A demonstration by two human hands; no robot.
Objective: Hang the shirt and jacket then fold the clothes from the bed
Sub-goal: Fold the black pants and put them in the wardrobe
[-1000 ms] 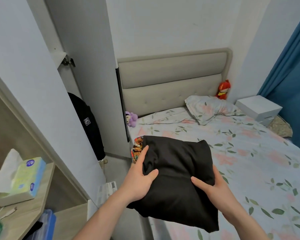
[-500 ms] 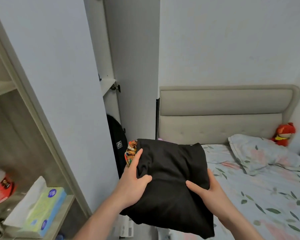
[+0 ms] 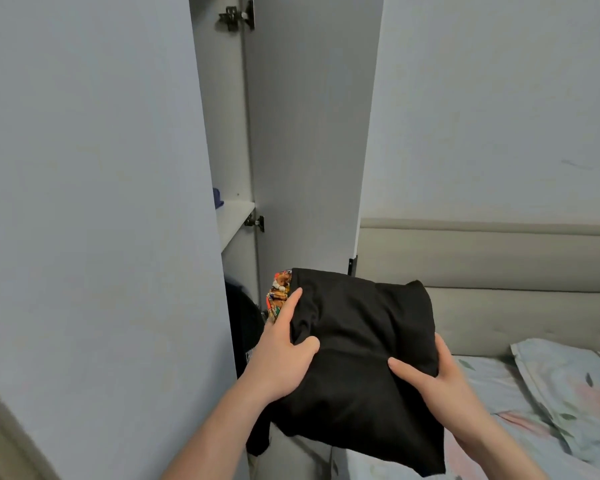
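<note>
The folded black garment (image 3: 357, 358) is gripped by left hand (image 3: 284, 355) and right hand (image 3: 430, 379) before the wardrobe shelf (image 3: 232, 216); stowing remains.

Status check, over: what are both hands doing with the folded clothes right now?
Left hand and right hand grip folded black garment, patterned cloth tucked beneath. Held up facing open wardrobe shelf. Nothing blocking.
</note>
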